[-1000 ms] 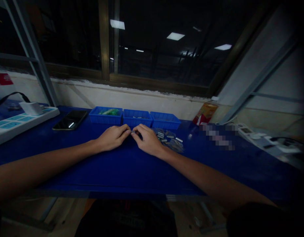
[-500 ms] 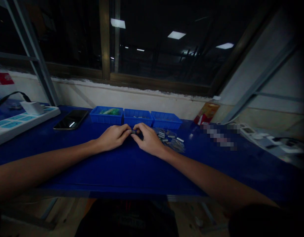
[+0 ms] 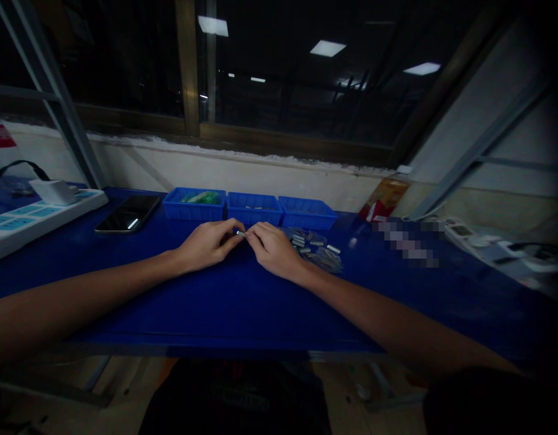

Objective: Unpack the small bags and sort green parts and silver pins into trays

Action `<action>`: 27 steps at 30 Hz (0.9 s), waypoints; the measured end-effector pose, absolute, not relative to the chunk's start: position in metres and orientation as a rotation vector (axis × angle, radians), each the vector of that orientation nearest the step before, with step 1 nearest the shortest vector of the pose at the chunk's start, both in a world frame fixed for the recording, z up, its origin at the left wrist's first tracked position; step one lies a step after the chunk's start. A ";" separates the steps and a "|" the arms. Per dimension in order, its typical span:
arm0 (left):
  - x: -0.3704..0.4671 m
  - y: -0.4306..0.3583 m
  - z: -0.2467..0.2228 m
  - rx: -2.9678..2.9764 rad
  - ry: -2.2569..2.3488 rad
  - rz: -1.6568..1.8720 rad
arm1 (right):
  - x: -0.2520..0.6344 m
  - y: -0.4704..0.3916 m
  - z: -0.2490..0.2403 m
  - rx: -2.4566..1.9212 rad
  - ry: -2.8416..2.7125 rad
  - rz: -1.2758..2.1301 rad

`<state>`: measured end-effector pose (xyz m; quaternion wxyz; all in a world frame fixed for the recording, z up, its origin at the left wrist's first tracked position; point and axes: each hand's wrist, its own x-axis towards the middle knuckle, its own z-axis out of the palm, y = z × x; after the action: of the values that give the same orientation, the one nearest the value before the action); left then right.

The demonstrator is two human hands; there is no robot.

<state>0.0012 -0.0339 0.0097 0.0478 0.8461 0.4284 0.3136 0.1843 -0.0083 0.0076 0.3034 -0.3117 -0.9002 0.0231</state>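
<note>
Between the fingertips of both hands is a small silvery metal piece (image 3: 240, 233), too small to name more closely. My left hand (image 3: 210, 244) pinches it between thumb and fingers. My right hand (image 3: 275, 251) meets it from the other side, its thumb and fingertips closed at the piece's end. Just right of my right hand lie several similar short metal pieces (image 3: 315, 243) and a clear plastic bag (image 3: 326, 260) on the blue tabletop (image 3: 215, 308).
Three blue bins stand along the back: the left bin (image 3: 194, 211) holds green material, the middle bin (image 3: 255, 214) small pieces, beside the right bin (image 3: 308, 219). A phone (image 3: 128, 214) and power strip (image 3: 47, 211) lie left; a red-brown packet (image 3: 385, 199) leans back right.
The silvery piece now shows more plainly between my fingertips. My right hand has closed its fingers nearer to my left hand. The camera view has shifted slightly.
</note>
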 end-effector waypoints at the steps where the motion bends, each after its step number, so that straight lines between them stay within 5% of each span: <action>1: 0.001 -0.034 0.010 2.580 1.320 0.961 | 0.185 -0.009 0.008 -0.828 -2.371 0.072; 27: 0.001 -0.033 0.010 2.570 1.353 1.033 | 0.185 -0.011 0.008 -0.789 -2.305 0.094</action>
<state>0.0011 -0.0325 0.0097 0.0294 0.8334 0.4386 0.3350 0.1852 -0.0111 0.0083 0.3443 -0.3039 -0.8876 0.0364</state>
